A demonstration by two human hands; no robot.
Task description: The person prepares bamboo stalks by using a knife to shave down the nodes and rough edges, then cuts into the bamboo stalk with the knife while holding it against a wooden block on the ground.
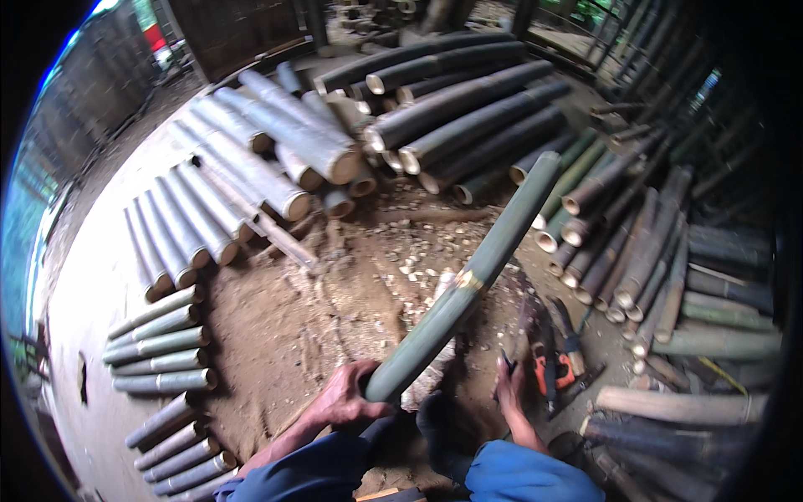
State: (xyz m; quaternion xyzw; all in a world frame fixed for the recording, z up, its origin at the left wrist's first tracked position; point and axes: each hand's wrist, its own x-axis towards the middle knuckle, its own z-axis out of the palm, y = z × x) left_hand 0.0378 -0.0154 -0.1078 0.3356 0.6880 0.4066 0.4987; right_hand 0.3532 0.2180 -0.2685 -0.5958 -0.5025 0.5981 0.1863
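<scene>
Left grip (345,400) clamped round pole (450,301) end, right grip (508,388) state unclear; pale node (470,280) beyond left grip looks trimmed, remainder seemingly untouched.

- single head view, wide fisheye; looks down and forward from the wearer's head;
- left hand (345,402) and right hand (508,390) near, low in frame; bamboo stacks (460,105) farther off

Green pole (467,280) in left fingers (370,410)
</scene>
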